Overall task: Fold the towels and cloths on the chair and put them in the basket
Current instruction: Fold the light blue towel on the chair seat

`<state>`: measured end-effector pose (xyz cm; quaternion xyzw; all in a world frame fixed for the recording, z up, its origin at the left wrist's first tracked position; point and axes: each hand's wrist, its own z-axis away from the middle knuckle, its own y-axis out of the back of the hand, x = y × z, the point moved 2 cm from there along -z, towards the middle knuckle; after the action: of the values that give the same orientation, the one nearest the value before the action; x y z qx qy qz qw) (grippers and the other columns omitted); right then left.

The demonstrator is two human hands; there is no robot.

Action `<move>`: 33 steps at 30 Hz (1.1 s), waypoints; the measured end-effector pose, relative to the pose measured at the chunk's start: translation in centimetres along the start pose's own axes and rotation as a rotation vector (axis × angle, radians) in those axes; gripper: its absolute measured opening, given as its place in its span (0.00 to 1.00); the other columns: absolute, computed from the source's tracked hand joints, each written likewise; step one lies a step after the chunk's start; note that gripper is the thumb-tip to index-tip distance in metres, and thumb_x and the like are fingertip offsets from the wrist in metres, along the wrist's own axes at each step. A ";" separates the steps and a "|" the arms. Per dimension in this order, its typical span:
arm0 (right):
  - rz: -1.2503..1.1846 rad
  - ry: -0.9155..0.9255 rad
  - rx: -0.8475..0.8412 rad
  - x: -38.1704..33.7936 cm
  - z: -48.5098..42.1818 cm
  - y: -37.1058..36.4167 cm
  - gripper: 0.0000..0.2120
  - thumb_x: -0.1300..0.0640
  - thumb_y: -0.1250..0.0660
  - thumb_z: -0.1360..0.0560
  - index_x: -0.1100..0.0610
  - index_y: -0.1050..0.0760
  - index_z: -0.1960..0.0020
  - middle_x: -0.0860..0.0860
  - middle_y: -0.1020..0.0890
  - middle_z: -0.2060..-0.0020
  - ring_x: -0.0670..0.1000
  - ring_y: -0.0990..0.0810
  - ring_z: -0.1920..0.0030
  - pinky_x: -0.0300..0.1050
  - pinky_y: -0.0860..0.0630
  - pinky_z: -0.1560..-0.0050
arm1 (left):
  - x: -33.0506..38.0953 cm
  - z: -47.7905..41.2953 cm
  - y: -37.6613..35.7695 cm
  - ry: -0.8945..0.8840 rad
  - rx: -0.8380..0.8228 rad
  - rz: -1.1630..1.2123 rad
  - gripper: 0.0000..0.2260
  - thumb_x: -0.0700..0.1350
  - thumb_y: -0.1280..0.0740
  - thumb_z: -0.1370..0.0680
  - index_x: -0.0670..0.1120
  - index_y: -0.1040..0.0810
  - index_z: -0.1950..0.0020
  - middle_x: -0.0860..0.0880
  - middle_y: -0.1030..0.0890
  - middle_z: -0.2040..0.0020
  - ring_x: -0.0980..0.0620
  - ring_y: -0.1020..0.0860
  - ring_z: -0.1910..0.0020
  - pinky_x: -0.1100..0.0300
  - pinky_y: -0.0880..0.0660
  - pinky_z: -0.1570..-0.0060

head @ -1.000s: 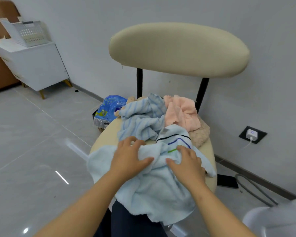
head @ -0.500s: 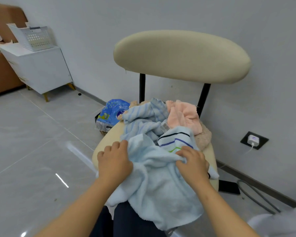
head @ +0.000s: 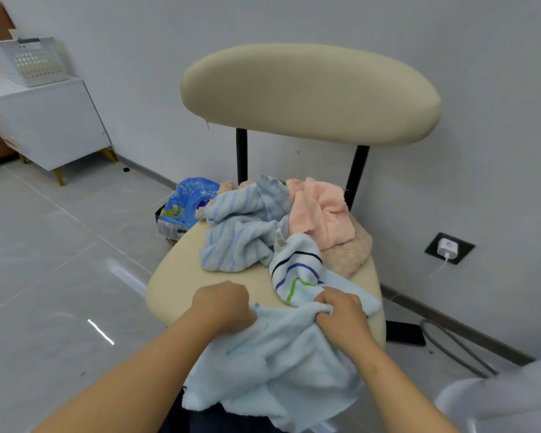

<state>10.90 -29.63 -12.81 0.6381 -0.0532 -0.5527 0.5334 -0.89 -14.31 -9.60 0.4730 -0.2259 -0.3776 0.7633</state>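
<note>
While both hands work at the front edge of the chair (head: 175,285), the head view shows one pale blue towel (head: 272,364) bunched between them and hanging off the seat towards the person's lap. The left hand (head: 221,304) and the right hand (head: 341,314) each have their fingers curled into its upper edge, gripping it. Four more cloths lie heaped at the back of the seat: one blue-striped cloth (head: 238,239), one pink cloth (head: 320,214), one beige fleecy cloth (head: 350,251), and one white towel with coloured stripes (head: 297,264) just beside the right hand. One white perforated basket (head: 28,60) stands on a white cabinet (head: 50,126), well apart at far left.
</note>
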 end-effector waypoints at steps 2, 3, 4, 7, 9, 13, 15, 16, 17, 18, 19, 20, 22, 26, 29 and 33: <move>-0.038 0.046 -0.026 -0.3 -0.1 -0.4 0.10 0.63 0.41 0.33 0.50 0.29 0.68 0.51 0.19 0.62 0.52 0.24 0.56 0.54 0.25 0.56 | 0.1 -0.4 0.5 0.058 0.232 0.137 0.16 0.56 0.43 0.21 0.46 0.25 0.45 0.48 0.22 0.45 0.47 0.23 0.46 0.58 0.32 0.54; -0.062 0.070 -0.041 -0.5 -0.1 -0.6 0.09 0.60 0.41 0.35 0.48 0.29 0.68 0.50 0.19 0.62 0.52 0.23 0.56 0.54 0.25 0.55 | 0.4 -0.8 0.5 0.071 0.267 0.272 0.16 0.56 0.43 0.21 0.47 0.25 0.45 0.48 0.21 0.46 0.47 0.23 0.46 0.58 0.33 0.55; -0.080 0.092 -0.054 -0.6 0.0 -0.7 0.08 0.58 0.43 0.37 0.46 0.29 0.69 0.49 0.19 0.62 0.51 0.23 0.56 0.53 0.24 0.55 | 0.9 -1.2 0.4 0.073 0.234 0.430 0.15 0.57 0.42 0.21 0.47 0.25 0.45 0.49 0.22 0.49 0.48 0.24 0.49 0.59 0.33 0.56; -0.140 0.131 -0.121 -0.3 0.1 -1.0 0.08 0.53 0.43 0.41 0.41 0.28 0.69 0.46 0.19 0.62 0.49 0.23 0.54 0.49 0.25 0.51 | 2.6 -2.6 -1.0 0.007 0.081 0.621 0.12 0.56 0.38 0.23 0.47 0.29 0.50 0.50 0.24 0.54 0.51 0.27 0.55 0.59 0.33 0.58; -0.328 0.129 -0.143 0.0 0.4 -0.6 0.06 0.51 0.38 0.38 0.42 0.24 0.65 0.44 0.19 0.60 0.48 0.23 0.52 0.40 0.26 0.50 | 3.2 -3.3 -1.8 0.009 0.080 0.636 0.09 0.52 0.37 0.23 0.47 0.29 0.52 0.49 0.24 0.55 0.50 0.27 0.56 0.59 0.33 0.59; -0.466 -0.060 0.082 1.7 0.5 0.4 0.14 0.61 0.36 0.25 0.46 0.26 0.44 0.49 0.23 0.45 0.50 0.26 0.46 0.34 0.30 0.50 | 2.9 -3.2 -1.5 0.063 0.122 0.991 0.05 0.46 0.37 0.27 0.47 0.26 0.60 0.49 0.23 0.62 0.49 0.26 0.62 0.56 0.28 0.61; -0.017 -0.152 0.099 2.0 0.7 0.5 0.22 0.52 0.36 0.25 0.46 0.36 0.32 0.50 0.28 0.38 0.54 0.30 0.39 0.43 0.31 0.46 | 2.4 -2.8 -1.1 0.103 0.164 1.273 0.09 0.47 0.38 0.30 0.44 0.23 0.54 0.44 0.18 0.56 0.44 0.21 0.56 0.50 0.23 0.51; 0.116 -0.187 0.049 2.0 0.7 0.4 0.24 0.49 0.37 0.25 0.48 0.39 0.30 0.52 0.29 0.38 0.55 0.30 0.39 0.45 0.31 0.46 | 2.1 -2.5 -1.0 0.121 0.156 1.410 0.09 0.46 0.38 0.29 0.44 0.23 0.53 0.41 0.18 0.53 0.43 0.20 0.55 0.48 0.23 0.50; 0.146 -0.219 -0.023 1.7 0.7 0.3 0.23 0.48 0.38 0.25 0.50 0.38 0.32 0.53 0.29 0.40 0.56 0.28 0.41 0.46 0.30 0.48 | 1.8 -2.4 -0.9 0.124 0.132 1.537 0.06 0.43 0.38 0.26 0.44 0.23 0.52 0.40 0.18 0.52 0.44 0.20 0.55 0.48 0.22 0.51; 0.124 -0.232 -0.071 1.5 0.5 0.2 0.18 0.49 0.39 0.25 0.52 0.35 0.37 0.53 0.27 0.43 0.56 0.26 0.44 0.47 0.28 0.49 | 1.6 -2.2 -0.6 0.117 0.110 1.635 0.04 0.41 0.38 0.23 0.43 0.24 0.51 0.40 0.19 0.52 0.45 0.20 0.56 0.49 0.22 0.54; 0.115 -0.219 -0.087 1.1 0.3 0.3 0.12 0.51 0.40 0.25 0.53 0.32 0.43 0.54 0.24 0.46 0.55 0.25 0.48 0.47 0.26 0.51 | 1.4 -2.0 -0.3 0.105 0.100 1.696 0.03 0.40 0.39 0.22 0.44 0.25 0.51 0.40 0.19 0.51 0.47 0.21 0.57 0.52 0.22 0.56; 0.128 -0.190 -0.083 0.5 0.3 0.5 0.07 0.53 0.41 0.25 0.54 0.30 0.49 0.53 0.23 0.48 0.55 0.24 0.50 0.47 0.26 0.52 | 1.2 -1.8 0.1 0.092 0.115 1.709 0.03 0.41 0.38 0.21 0.45 0.26 0.50 0.41 0.20 0.51 0.48 0.21 0.56 0.53 0.23 0.57; 0.057 -0.132 0.009 -0.5 0.2 1.4 0.04 0.56 0.41 0.25 0.53 0.28 0.53 0.51 0.21 0.53 0.55 0.24 0.53 0.46 0.28 0.57 | 0.5 -1.5 1.3 0.069 0.218 1.618 0.02 0.44 0.38 0.21 0.47 0.27 0.50 0.43 0.21 0.49 0.49 0.23 0.54 0.53 0.26 0.55; -0.219 -0.026 0.319 -3.7 -0.2 4.9 0.04 0.57 0.40 0.24 0.49 0.30 0.55 0.51 0.22 0.58 0.57 0.25 0.57 0.47 0.29 0.60 | -0.6 -0.4 5.2 0.020 0.486 1.489 0.07 0.45 0.37 0.22 0.54 0.29 0.45 0.45 0.22 0.43 0.48 0.23 0.46 0.51 0.26 0.43; -0.379 0.034 0.480 -6.0 -1.0 7.5 0.09 0.57 0.42 0.23 0.46 0.33 0.60 0.49 0.22 0.56 0.54 0.27 0.58 0.44 0.34 0.65 | -1.2 0.4 8.6 -0.092 0.631 1.457 0.18 0.41 0.39 0.22 0.63 0.34 0.40 0.45 0.22 0.47 0.48 0.23 0.50 0.52 0.26 0.48; -0.465 0.026 0.523 -7.7 -3.3 9.3 0.06 0.56 0.43 0.25 0.48 0.33 0.59 0.50 0.20 0.64 0.56 0.22 0.59 0.50 0.25 0.59 | -1.7 -0.2 12.0 -0.113 0.726 1.288 0.18 0.33 0.45 0.25 0.56 0.25 0.59 0.49 0.27 0.64 0.53 0.34 0.67 0.61 0.37 0.68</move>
<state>15.30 -26.45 -1.57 0.7552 -0.0393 -0.6190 0.2122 2.57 -9.65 0.99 0.4495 -0.6080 0.2195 0.6165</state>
